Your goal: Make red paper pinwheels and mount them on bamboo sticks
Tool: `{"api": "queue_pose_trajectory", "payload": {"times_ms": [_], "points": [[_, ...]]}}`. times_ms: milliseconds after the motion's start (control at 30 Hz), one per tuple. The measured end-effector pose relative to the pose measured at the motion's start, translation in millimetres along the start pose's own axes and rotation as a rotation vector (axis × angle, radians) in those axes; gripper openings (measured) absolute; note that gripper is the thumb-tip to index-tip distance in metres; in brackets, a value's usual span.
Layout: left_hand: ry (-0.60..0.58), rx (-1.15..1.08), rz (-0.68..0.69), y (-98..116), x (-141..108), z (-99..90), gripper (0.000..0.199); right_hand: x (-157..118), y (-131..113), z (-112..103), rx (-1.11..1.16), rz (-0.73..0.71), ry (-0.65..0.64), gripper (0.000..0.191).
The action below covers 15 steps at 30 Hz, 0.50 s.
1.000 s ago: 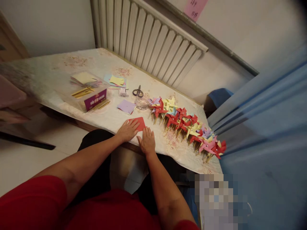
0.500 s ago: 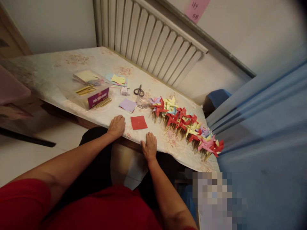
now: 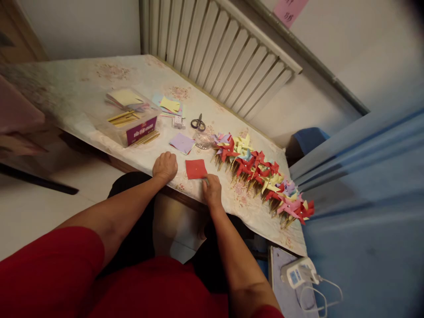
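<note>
A red paper square point(image 3: 195, 169) with a small mark at its middle lies flat by the table's front edge. The fingers of my right hand point(image 3: 213, 191) are pinched at its lower right corner. On the cloth left of the square rests my left hand point(image 3: 165, 167), its fingers curled in, with nothing visible in them. Just beyond the square are a stack of purple paper squares point(image 3: 182, 143) and a clear dish point(image 3: 203, 141). Finished paper pinwheels point(image 3: 258, 165) in red, yellow, pink and purple stand in rows to the right.
A clear plastic box point(image 3: 141, 132) holds thin sticks and paper, with loose sticks beside it. Scissors point(image 3: 198, 123), a small box point(image 3: 178, 122) and more paper squares point(image 3: 170, 104) lie farther back. A radiator point(image 3: 212, 62) runs behind; a blue curtain point(image 3: 357, 198) hangs right.
My right hand has moved up to the red square's corner and its fingers have closed there. My left hand's fingers have curled in. The view has shifted slightly.
</note>
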<state>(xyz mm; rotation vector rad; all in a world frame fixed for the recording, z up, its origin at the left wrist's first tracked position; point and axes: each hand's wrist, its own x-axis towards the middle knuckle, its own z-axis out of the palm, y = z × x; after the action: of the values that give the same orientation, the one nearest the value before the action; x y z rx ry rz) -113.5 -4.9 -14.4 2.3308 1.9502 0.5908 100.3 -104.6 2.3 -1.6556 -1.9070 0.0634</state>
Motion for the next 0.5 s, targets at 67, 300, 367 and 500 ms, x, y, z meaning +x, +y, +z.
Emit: {"api": "queue_pose_trajectory", "payload": {"times_ms": [67,300,367,500], "points": [[0.005,0.003,0.004,-0.8,-0.1,0.9,0.033,12.1,-2.9,2.5,-0.021,-0.058,-0.096,0.021],[-0.01,-0.009,0.003,-1.1,-1.6,-0.3,0.029,28.7,-0.2,16.6,-0.094,-0.099,-0.285,0.026],[-0.012,0.003,0.003,-0.9,-2.1,-0.6,0.029,28.8,1.6,19.7,-0.103,-0.081,-0.301,0.027],[-0.007,-0.005,0.0,-0.5,-2.5,-0.3,0.03,28.1,2.2,22.6,-0.109,-0.067,-0.293,0.024]]}}
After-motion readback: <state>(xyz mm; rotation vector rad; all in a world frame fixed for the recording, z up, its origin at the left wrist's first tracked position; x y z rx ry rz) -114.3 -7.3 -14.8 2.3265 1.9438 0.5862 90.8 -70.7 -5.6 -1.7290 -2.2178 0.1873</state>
